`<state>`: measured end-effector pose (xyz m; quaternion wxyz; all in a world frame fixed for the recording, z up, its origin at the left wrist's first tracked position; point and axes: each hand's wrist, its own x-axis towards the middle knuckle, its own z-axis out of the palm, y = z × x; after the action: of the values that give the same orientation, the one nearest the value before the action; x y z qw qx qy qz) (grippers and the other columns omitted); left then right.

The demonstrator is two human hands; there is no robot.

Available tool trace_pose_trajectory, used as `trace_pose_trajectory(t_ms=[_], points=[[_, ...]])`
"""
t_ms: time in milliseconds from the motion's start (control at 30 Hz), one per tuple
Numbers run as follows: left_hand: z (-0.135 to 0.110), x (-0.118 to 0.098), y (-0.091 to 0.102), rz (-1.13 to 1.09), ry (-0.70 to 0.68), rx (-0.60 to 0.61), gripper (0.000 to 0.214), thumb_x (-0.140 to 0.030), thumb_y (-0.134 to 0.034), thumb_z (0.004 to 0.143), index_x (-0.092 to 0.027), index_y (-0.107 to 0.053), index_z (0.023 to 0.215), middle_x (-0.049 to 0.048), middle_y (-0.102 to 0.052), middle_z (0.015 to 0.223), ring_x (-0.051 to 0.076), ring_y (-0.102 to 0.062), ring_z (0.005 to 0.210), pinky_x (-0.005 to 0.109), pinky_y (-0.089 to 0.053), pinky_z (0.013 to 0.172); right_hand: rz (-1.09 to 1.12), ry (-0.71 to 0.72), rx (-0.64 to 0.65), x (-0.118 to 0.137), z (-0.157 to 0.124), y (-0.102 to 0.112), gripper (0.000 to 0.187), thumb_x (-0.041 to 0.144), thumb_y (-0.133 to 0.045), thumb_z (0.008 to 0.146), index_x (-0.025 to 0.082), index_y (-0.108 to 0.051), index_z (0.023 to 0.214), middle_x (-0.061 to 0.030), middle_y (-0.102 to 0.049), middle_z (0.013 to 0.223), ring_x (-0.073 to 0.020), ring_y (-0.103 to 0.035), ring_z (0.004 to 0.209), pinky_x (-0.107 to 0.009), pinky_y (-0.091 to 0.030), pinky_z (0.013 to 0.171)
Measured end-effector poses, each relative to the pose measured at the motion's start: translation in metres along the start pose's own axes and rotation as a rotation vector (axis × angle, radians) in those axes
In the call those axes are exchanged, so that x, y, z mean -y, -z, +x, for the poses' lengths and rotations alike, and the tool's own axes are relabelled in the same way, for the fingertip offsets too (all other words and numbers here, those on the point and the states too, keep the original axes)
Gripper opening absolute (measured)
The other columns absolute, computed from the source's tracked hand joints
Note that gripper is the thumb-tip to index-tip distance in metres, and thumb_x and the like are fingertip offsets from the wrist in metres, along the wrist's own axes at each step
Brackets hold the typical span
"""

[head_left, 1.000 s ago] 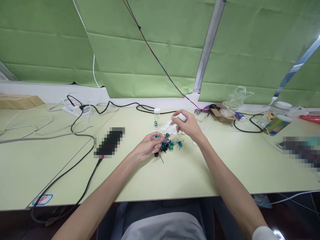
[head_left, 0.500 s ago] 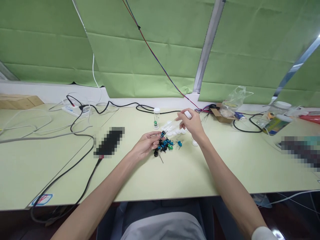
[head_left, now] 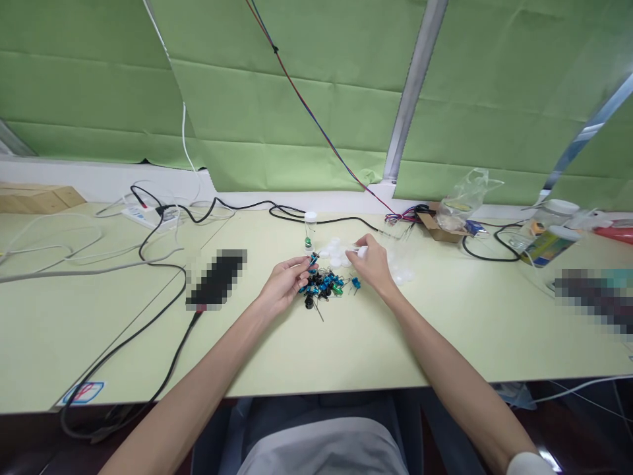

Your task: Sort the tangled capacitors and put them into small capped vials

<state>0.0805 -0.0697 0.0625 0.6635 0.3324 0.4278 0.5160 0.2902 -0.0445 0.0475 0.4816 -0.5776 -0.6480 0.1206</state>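
Observation:
A small heap of blue, black and green electronic parts (head_left: pixel 326 289) with wire legs lies on the pale green desk (head_left: pixel 346 336). My left hand (head_left: pixel 284 282) is at the heap's left edge, fingers pinched on a small blue part. My right hand (head_left: pixel 372 264) rests just right of the heap, fingers closed on a small white cap. A row of clear vials with white caps (head_left: pixel 335 249) lies behind the heap. One upright clear vial (head_left: pixel 310 232) with a green part inside stands farther back.
Black and grey cables (head_left: pixel 163 264) and a power strip (head_left: pixel 148 216) cover the desk's left side. A cardboard tray with a plastic bag (head_left: pixel 452 211), jars (head_left: pixel 548 239) and more cables sit at the back right. Green blinds hang behind.
My right hand has dropped from above the vials down to the desk beside the heap; the clear vial it held is no longer in it. My left hand stays at the heap.

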Motion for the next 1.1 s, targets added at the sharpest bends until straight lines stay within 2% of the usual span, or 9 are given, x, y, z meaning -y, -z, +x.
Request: trace_pose_trajectory(t_ms=[133,233,400,667,833,933,1000,1100], points=[[-0.002,0.003,-0.001,0.084,-0.054,0.025,0.011,-0.006,-0.066,0.081,-0.007,-0.064,0.091,0.0144,-0.069,0.082,0.002,-0.040,0.043,0.016,-0.034,0.038,-0.121,0.087,0.092,-0.016,-0.001,-0.006,0.019,0.024,-0.058,0.073,0.019,-0.052,0.090,-0.0074,-0.063,0.087,-0.0247,-0.058,0.083,-0.034,-0.044,0.075],[-0.002,0.007,-0.001,0.136,-0.079,0.044,0.018,-0.012,-0.072,0.076,-0.009,-0.064,0.092,0.0102,-0.067,0.076,0.003,-0.040,0.043,0.017,-0.033,0.039,-0.189,0.148,0.144,-0.021,-0.001,-0.008,0.022,0.017,-0.056,0.073,0.017,-0.053,0.095,-0.0096,-0.062,0.093,-0.0246,-0.058,0.086,-0.034,-0.044,0.076],[-0.004,0.011,-0.002,0.200,-0.104,0.070,0.027,-0.023,-0.078,0.072,-0.012,-0.063,0.091,-0.0021,-0.054,0.054,0.006,-0.040,0.043,0.019,-0.032,0.040,-0.309,0.161,0.203,-0.021,-0.004,-0.008,0.028,0.011,-0.056,0.078,0.016,-0.055,0.106,-0.0124,-0.061,0.103,-0.0257,-0.058,0.092,-0.035,-0.044,0.082],[-0.004,0.014,0.000,0.282,-0.129,0.119,0.034,-0.035,-0.079,0.069,-0.015,-0.062,0.092,-0.0066,-0.048,0.049,0.007,-0.042,0.039,0.022,-0.033,0.044,-0.389,0.178,0.257,-0.015,-0.010,-0.009,0.035,0.015,-0.064,0.080,0.013,-0.059,0.115,-0.0165,-0.060,0.111,-0.0304,-0.056,0.104,-0.039,-0.043,0.091],[-0.003,0.014,-0.001,0.291,-0.125,0.118,0.035,-0.035,-0.079,0.069,-0.015,-0.061,0.091,-0.0057,-0.052,0.052,0.007,-0.043,0.039,0.022,-0.034,0.045,-0.267,0.236,0.226,-0.012,-0.011,-0.009,0.033,0.017,-0.067,0.078,0.015,-0.063,0.110,-0.0149,-0.063,0.109,-0.0302,-0.057,0.105,-0.043,-0.043,0.094],[-0.004,0.014,-0.002,0.299,-0.127,0.116,0.034,-0.034,-0.080,0.069,-0.015,-0.061,0.090,-0.0052,-0.053,0.053,0.006,-0.043,0.039,0.022,-0.035,0.045,-0.070,0.282,0.150,-0.005,-0.011,-0.009,0.017,0.024,-0.059,0.087,0.016,-0.065,0.100,-0.0118,-0.067,0.101,-0.0253,-0.060,0.097,-0.039,-0.045,0.091],[-0.005,0.015,-0.003,0.306,-0.136,0.125,0.034,-0.034,-0.080,0.068,-0.015,-0.061,0.089,-0.0054,-0.053,0.053,0.006,-0.043,0.039,0.022,-0.036,0.044,0.097,0.262,0.128,0.002,-0.012,-0.010,0.019,0.030,-0.053,0.092,0.017,-0.065,0.098,-0.0092,-0.069,0.097,-0.0212,-0.062,0.089,-0.034,-0.049,0.082],[-0.007,0.015,-0.003,0.325,-0.150,0.141,0.034,-0.035,-0.080,0.068,-0.015,-0.062,0.089,-0.0054,-0.052,0.053,0.007,-0.044,0.039,0.023,-0.037,0.043,0.251,0.213,0.238,0.010,-0.016,-0.013,0.023,0.037,-0.054,0.092,0.019,-0.067,0.100,-0.0064,-0.071,0.096,-0.0179,-0.065,0.083,-0.029,-0.049,0.072]])
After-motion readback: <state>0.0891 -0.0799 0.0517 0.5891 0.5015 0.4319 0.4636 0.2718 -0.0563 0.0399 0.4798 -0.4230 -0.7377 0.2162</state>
